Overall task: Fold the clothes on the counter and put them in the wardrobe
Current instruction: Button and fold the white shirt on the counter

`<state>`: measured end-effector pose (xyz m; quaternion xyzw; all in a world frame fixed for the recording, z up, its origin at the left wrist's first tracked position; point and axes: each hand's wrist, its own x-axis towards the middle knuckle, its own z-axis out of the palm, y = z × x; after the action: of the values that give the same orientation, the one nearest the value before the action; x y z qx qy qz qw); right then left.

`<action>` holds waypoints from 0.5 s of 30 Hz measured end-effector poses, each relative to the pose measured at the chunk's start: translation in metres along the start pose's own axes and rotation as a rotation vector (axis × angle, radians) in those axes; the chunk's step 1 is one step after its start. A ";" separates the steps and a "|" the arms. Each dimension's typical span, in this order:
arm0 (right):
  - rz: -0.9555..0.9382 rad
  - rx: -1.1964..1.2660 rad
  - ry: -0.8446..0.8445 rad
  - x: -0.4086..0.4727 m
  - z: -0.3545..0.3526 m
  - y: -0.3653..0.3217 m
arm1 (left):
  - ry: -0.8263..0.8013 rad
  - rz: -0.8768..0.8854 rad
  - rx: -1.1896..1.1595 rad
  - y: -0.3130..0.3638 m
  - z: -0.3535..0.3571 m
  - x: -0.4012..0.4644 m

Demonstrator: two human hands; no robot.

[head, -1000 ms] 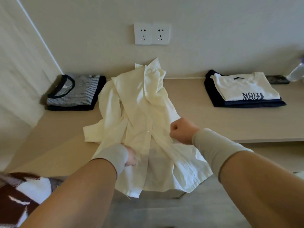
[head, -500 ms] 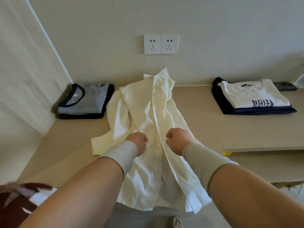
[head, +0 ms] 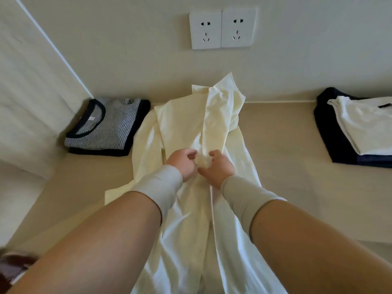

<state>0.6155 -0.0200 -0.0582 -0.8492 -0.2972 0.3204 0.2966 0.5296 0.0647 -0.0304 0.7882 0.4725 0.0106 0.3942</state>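
A cream button-up shirt (head: pixel 186 128) lies lengthwise on the beige counter (head: pixel 280 149), collar against the back wall, hem hanging over the front edge. My left hand (head: pixel 183 163) and my right hand (head: pixel 218 167) meet at the shirt's front placket, mid-chest. Both pinch the fabric edges there, fingers curled round a small bunch of cloth between them. A folded striped grey top (head: pixel 106 126) rests on a dark folded garment at the left. A folded white T-shirt (head: pixel 360 126) sits on a folded navy garment (head: pixel 331 141) at the right.
A double wall socket (head: pixel 221 28) is above the shirt. A pale side wall (head: pixel 31 92) closes the counter's left end. A patterned dark red and white cloth (head: pixel 12 266) shows at the bottom left corner.
Both hands have moved up the shirt and closer together, from apart at the lower front to meeting at the mid-chest placket. The camera has leaned in toward the counter.
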 end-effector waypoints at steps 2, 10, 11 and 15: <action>0.036 -0.100 -0.032 0.013 0.002 0.009 | -0.080 -0.045 0.182 -0.011 0.004 0.012; 0.077 -0.002 0.000 0.036 -0.006 0.027 | 0.042 0.052 0.202 -0.007 0.018 0.045; 0.093 0.031 0.011 0.037 -0.006 0.028 | 0.022 0.077 0.170 -0.003 0.023 0.048; 0.131 0.114 0.055 0.040 -0.006 0.033 | 0.003 0.112 0.165 0.001 0.039 0.053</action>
<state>0.6547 -0.0152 -0.0924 -0.8570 -0.2143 0.3321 0.3307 0.5751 0.0807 -0.0755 0.8431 0.4277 -0.0052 0.3260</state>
